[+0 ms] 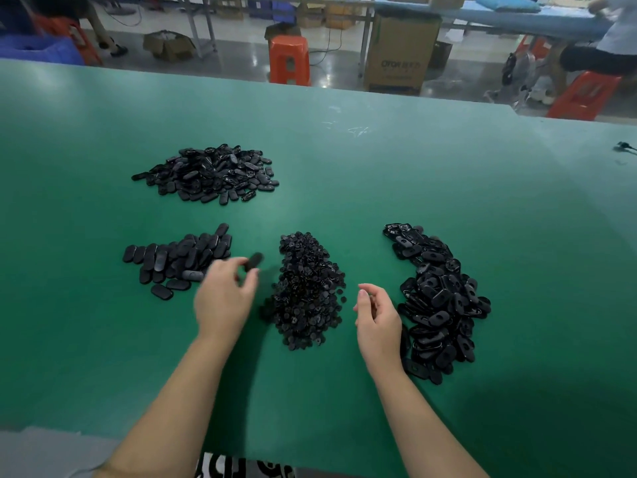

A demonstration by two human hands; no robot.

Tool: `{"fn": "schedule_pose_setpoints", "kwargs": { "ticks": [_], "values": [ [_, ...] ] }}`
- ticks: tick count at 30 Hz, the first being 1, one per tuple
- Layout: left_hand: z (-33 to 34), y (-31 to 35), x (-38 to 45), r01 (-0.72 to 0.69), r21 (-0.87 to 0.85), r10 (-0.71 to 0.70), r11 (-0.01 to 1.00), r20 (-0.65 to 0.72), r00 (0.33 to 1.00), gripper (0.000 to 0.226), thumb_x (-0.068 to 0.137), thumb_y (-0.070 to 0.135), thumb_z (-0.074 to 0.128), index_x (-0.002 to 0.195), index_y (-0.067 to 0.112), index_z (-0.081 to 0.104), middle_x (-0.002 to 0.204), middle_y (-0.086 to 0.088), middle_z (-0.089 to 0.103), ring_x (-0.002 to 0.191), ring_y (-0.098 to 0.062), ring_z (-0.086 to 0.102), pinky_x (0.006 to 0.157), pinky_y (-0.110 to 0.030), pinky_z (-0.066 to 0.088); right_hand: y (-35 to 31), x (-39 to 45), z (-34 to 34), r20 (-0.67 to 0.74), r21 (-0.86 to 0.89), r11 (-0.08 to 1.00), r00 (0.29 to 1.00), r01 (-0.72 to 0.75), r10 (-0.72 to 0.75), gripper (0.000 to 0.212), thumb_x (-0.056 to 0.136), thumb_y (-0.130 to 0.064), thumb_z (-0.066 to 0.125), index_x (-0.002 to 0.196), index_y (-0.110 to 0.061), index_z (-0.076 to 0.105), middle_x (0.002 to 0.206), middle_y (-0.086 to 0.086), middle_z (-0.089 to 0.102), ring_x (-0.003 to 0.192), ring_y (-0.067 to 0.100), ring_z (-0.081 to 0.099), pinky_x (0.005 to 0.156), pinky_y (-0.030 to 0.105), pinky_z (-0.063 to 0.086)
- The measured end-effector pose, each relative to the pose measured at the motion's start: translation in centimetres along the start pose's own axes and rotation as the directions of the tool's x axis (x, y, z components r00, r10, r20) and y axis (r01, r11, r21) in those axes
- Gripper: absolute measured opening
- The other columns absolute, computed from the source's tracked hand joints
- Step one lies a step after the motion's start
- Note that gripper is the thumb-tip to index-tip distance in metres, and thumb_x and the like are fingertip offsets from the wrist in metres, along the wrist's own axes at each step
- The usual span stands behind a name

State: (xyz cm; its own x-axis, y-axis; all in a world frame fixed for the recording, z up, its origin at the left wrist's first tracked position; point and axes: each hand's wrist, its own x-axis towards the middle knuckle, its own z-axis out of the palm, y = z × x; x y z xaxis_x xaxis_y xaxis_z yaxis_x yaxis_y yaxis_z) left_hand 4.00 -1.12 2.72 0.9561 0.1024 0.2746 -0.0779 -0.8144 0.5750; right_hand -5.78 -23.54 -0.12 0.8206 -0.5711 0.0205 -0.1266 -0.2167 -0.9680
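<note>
While the left hand [224, 298] hangs over the green bench [379, 167], its fingertips pinch one black oval piece [254, 262], blurred, held just above the bench surface between two piles. The hand is palm down, fingers curled round the piece's near end.

Just left of it lies the neat pile of flat ovals [179, 258], smooth sides up, overlapping in rows. Just right of the piece is the heap of small round discs [306, 291], centre of the bench.

The right hand [377, 317] hovers between the disc heap and the curved pile of oval shells [441, 298]. It is turned thumb up with the fingers loosely curled. Whether it holds a small part I cannot tell; the palm is shadowed.

Further back, well apart from the hands, sits a fourth mixed pile [210, 174] of oval parts. One small black item [624, 146] lies alone near the far right edge of the bench.

Beyond the bench stand an orange stool [289, 58] and a tall cardboard box [400, 53] on the floor, and another person sits at a blue table at the upper right.
</note>
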Motion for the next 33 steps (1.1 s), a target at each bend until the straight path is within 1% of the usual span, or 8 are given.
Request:
{"fn": "schedule_pose_setpoints", "kwargs": {
  "ticks": [4,9,15,18,21,26,30,33],
  "values": [
    [-3.2,-6.2,2.8,0.311,-0.056,-0.316,0.949,-0.189,0.930,0.033,0.094,0.036,0.066,0.116,0.013,0.071,0.096,-0.010,0.071,0.086,-0.031,0.064,0.070,-0.037,0.049,0.0,0.1,0.2,0.002,-0.038,0.999,1.000,0.009,-0.009,0.013,0.103,-0.028,0.054,0.098,-0.036,0.063,0.083,-0.008,0.068,0.080,0.010,0.065,0.071,0.039,0.056],
    [-4.8,-9.1,5.3,0.420,-0.078,-0.427,0.904,-0.218,0.878,0.036,0.094,0.038,0.064,0.121,0.014,0.070,0.107,-0.015,0.073,0.099,-0.038,0.065,0.081,-0.043,0.052,0.1,0.1,0.3,0.015,-0.050,0.999,1.000,-0.007,0.008,0.011,0.103,-0.028,0.054,0.100,-0.031,0.064,0.086,-0.007,0.069,0.083,0.013,0.066,0.070,0.036,0.054],
    [-4.0,-7.8,5.3,0.308,-0.089,-0.319,0.947,-0.173,0.932,0.036,0.100,0.035,0.058,0.130,0.017,0.066,0.116,-0.011,0.072,0.106,-0.034,0.065,0.087,-0.042,0.052,0.1,0.2,0.4,0.042,-0.103,0.994,0.999,0.028,-0.023,0.013,0.103,-0.027,0.054,0.103,-0.023,0.066,0.085,-0.007,0.067,0.070,0.011,0.055,0.065,0.032,0.046],
    [-2.2,-5.6,3.6,0.171,-0.115,-0.183,0.979,-0.107,0.977,0.027,0.101,0.029,0.055,0.121,0.021,0.070,0.095,-0.003,0.075,0.075,-0.023,0.066,0.065,-0.032,0.051,0.0,0.1,0.4,0.043,-0.133,0.991,0.999,0.030,-0.024,0.013,0.103,-0.025,0.053,0.103,-0.023,0.066,0.080,-0.009,0.064,0.065,0.008,0.051,0.063,0.029,0.041],
    [0.1,-3.2,1.5,0.069,-0.063,-0.067,0.996,0.032,0.997,0.023,0.103,0.028,0.053,0.112,0.021,0.072,0.075,0.007,0.068,0.049,-0.009,0.051,0.046,-0.022,0.033,-0.2,0.1,0.5,0.050,-0.192,0.981,0.998,0.038,-0.029,0.014,0.103,-0.022,0.051,0.104,-0.023,0.066,0.076,-0.011,0.060,0.062,0.007,0.049,0.063,0.027,0.038],
    [2.8,-0.2,-1.0,0.019,0.066,-0.028,0.998,0.137,0.990,0.030,0.105,0.036,0.046,0.110,0.024,0.073,0.098,0.002,0.071,0.084,-0.021,0.064,0.084,-0.037,0.043,-1.1,0.1,0.7,0.135,-0.377,0.922,0.990,0.084,-0.035,0.018,0.104,-0.019,0.049,0.110,-0.021,0.066,0.085,-0.009,0.062,0.070,0.011,0.051,0.068,0.027,0.039],
    [3.1,-0.4,-0.8,0.123,0.011,-0.123,0.992,0.128,0.984,0.029,0.102,0.044,0.051,0.103,0.026,0.073,0.092,0.004,0.067,0.082,-0.020,0.059,0.096,-0.041,0.039,-3.2,1.4,-0.9,0.303,-0.279,0.956,0.937,-0.086,0.173,0.019,0.105,-0.016,0.048,0.102,-0.023,0.066,0.086,-0.002,0.068,0.062,0.008,0.057,0.062,0.032,0.053],
    [3.2,0.1,-0.7,0.140,0.027,-0.143,0.990,0.143,0.979,0.024,0.095,0.054,0.058,0.096,0.034,0.071,0.085,0.009,0.061,0.078,-0.016,0.055,0.093,-0.039,0.036,-4.8,3.2,-3.3,0.360,-0.402,0.916,0.918,-0.005,0.163,0.021,0.103,-0.014,0.050,0.095,-0.025,0.066,0.086,-0.005,0.070,0.062,0.005,0.060,0.060,0.026,0.054]
  ]
}}
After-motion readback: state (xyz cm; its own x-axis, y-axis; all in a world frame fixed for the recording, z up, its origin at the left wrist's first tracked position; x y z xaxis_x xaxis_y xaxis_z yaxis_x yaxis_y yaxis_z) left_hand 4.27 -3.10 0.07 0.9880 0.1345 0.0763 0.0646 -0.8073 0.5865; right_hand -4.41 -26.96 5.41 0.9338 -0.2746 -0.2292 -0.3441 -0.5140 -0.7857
